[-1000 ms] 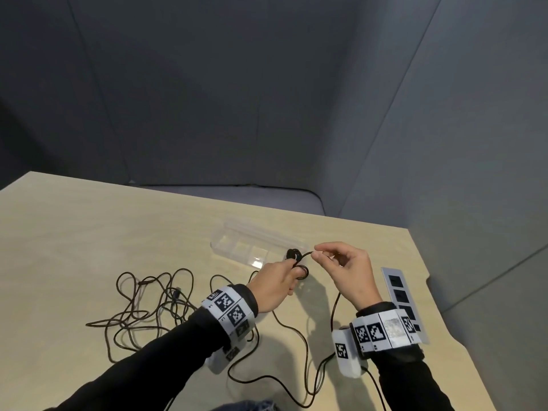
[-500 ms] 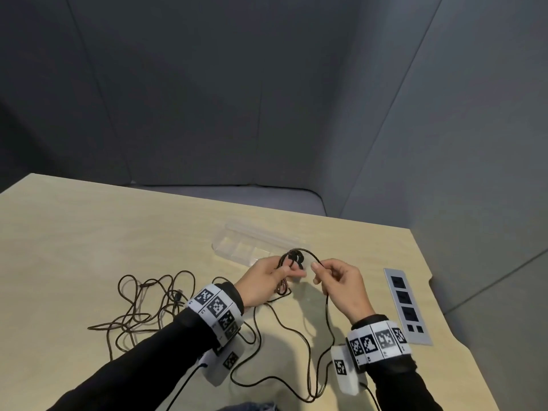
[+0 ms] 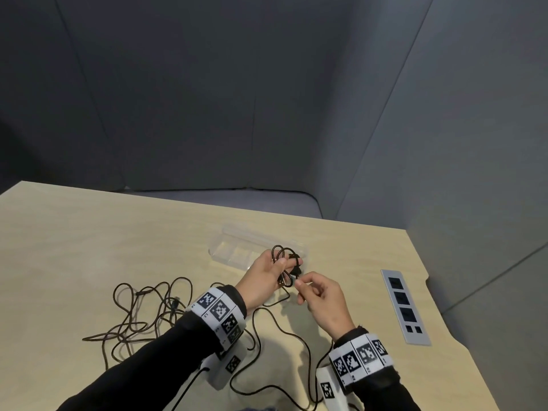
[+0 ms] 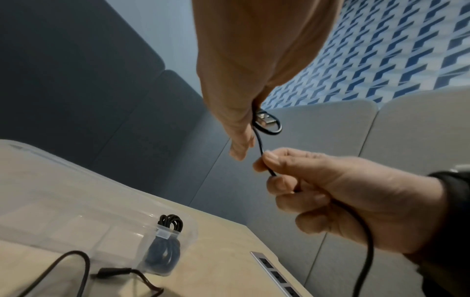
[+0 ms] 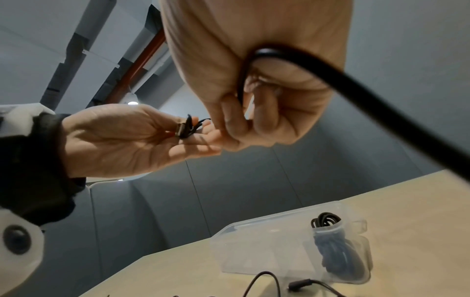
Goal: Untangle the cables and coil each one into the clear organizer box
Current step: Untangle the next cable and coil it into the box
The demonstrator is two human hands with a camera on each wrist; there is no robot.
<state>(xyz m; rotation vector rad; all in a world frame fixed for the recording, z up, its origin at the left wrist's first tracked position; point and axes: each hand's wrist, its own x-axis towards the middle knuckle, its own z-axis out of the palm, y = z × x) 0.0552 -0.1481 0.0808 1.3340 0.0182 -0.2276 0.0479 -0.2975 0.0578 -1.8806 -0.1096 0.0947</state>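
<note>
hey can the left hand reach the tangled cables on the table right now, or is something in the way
Probably not at once. The left hand is busy gripping the half-wound cable, which the right hand also pinches. The tangled cables lie beside the left forearm with nothing over them, so once the coil is set down the way looks free.

Right hand (image 5: 254, 84): fingers curled round a black cable (image 5: 356, 84), which runs off toward the right edge. Left hand (image 5: 122, 138): a small coil (image 5: 188, 128) with a metal plug in its grip. Clear box (image 5: 254, 247) stands on the desk (image 5: 406, 201); a coiled cable (image 5: 333, 253) sits in its right end compartment.
</note>
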